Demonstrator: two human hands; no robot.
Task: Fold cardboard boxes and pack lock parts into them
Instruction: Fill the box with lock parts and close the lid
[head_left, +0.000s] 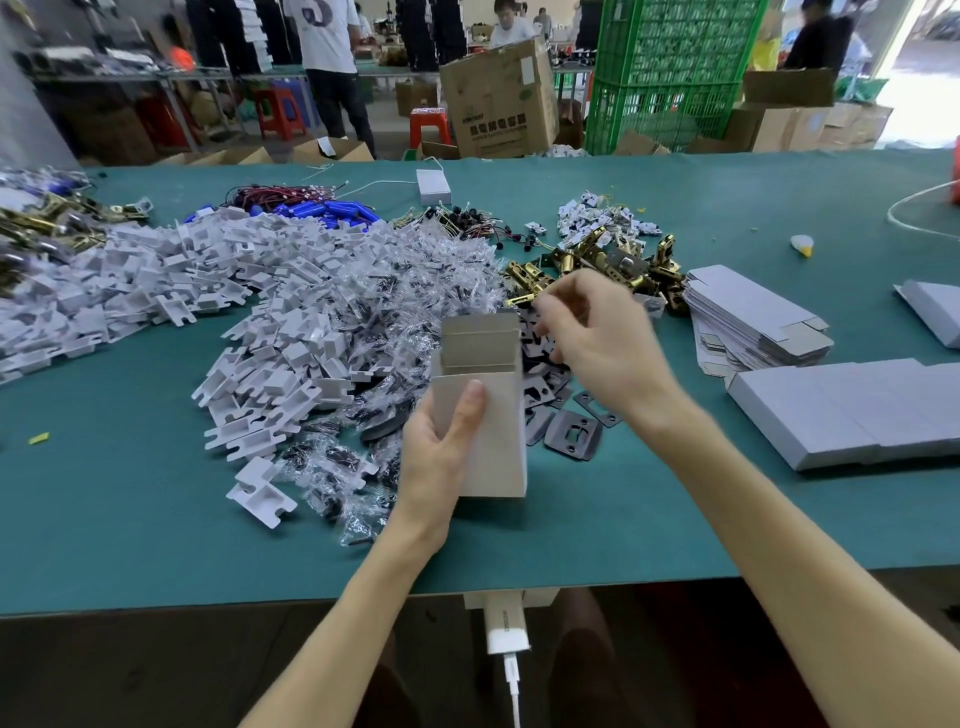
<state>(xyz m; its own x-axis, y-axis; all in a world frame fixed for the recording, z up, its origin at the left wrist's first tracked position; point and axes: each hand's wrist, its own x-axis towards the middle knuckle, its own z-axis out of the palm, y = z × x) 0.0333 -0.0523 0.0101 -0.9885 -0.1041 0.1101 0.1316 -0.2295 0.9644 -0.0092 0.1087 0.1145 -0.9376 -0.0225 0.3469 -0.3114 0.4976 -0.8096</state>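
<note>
Far out to the left of my left grip lies the heap of white moulded plastic trays (249, 291). Closer in, just beside that hand, is the drift of clear plastic bags of small dark fittings (415, 301). I judge both are piled within easy reach so a box can be fed without my shifting. My left grip (441, 452) is wrapped round the lower half of the small pale grey cardboard box (493, 415), thumb flat across its front face. It holds the box upright over the green worktop (156, 493) with its brown-lined flaps standing open, which keeps the cavity facing me for loading. My right grip (597, 332) hovers at the box's upper right corner with fingers curled together; whether they pinch a flap, a part or nothing I cannot tell. Below that grip lie dark grey metal strike plates (571, 431), and beyond it brass-coloured latch bolts (613, 265). Further right are the stack of flat grey carton blanks (753, 317) and a row of closed grey boxes (857, 410), so supply and output likely sit on my working side. The held box shows no print. Behind the worktop, the big brown carton (498, 98) shows dark characters too blurred to read. The white charger (506, 623) under the worktop's near edge carries lettering too small to make out.
</note>
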